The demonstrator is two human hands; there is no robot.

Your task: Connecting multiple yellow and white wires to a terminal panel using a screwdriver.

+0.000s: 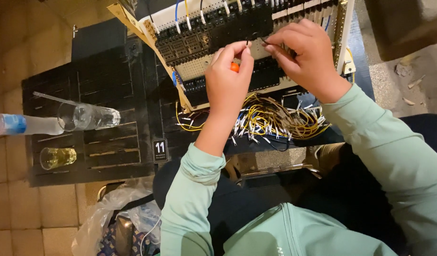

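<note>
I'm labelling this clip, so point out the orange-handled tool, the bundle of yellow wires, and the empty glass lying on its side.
orange-handled tool (234, 67), head view, orange handle showing between the left hand's fingers.
bundle of yellow wires (270, 118), head view, middle of the tangle.
empty glass (88, 116), head view, its clear side wall.

left hand (226, 76): orange-handled tool (234, 67) | right hand (306, 54): wire at panel (199, 47)

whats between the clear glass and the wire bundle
In the head view, the person's left forearm crosses that stretch, over bare dark slatted mat, between the clear glass and the wire bundle.
</note>
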